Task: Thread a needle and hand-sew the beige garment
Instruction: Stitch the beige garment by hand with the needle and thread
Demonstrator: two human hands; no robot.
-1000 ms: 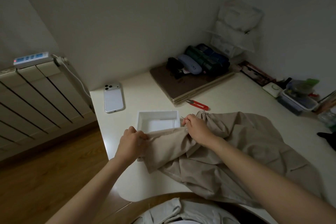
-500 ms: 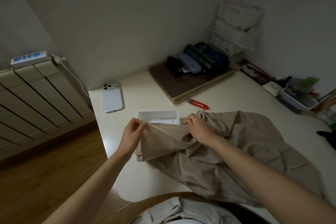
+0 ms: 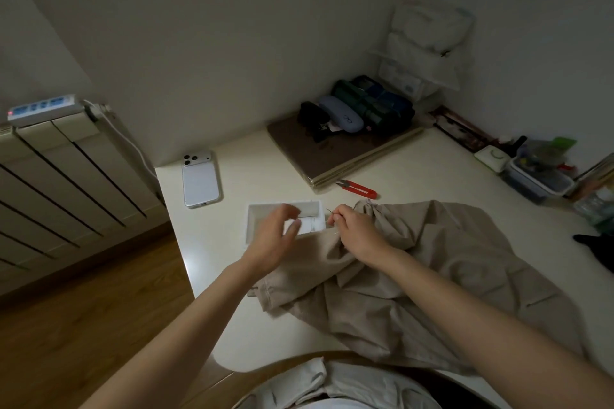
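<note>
Where the pale desk (image 3: 232, 276) meets the wall corner, the items lie as follows. Beige garment (image 3: 432, 276): crumpled and spread over the near right of the desk, one hemmed edge reaching left toward the desk's near edge. Brown board (image 3: 319, 156): at the far side, carrying several dark cases and one grey-blue case. White phone (image 3: 201, 181): face down at the far left corner. White tray (image 3: 254, 222): shallow, just left of the garment's upper edge. Left hand (image 3: 275, 242): raised over the tray, blurred, its grip wide with thumb and fingers apart and nothing seen in it. Right hand (image 3: 358, 236): resting on the garment, its grip pinched narrow on the needle. Red snips (image 3: 360, 189): between board and garment. Needle (image 3: 329, 211): thin, its tip pointing up and left from the right fingertips.
</note>
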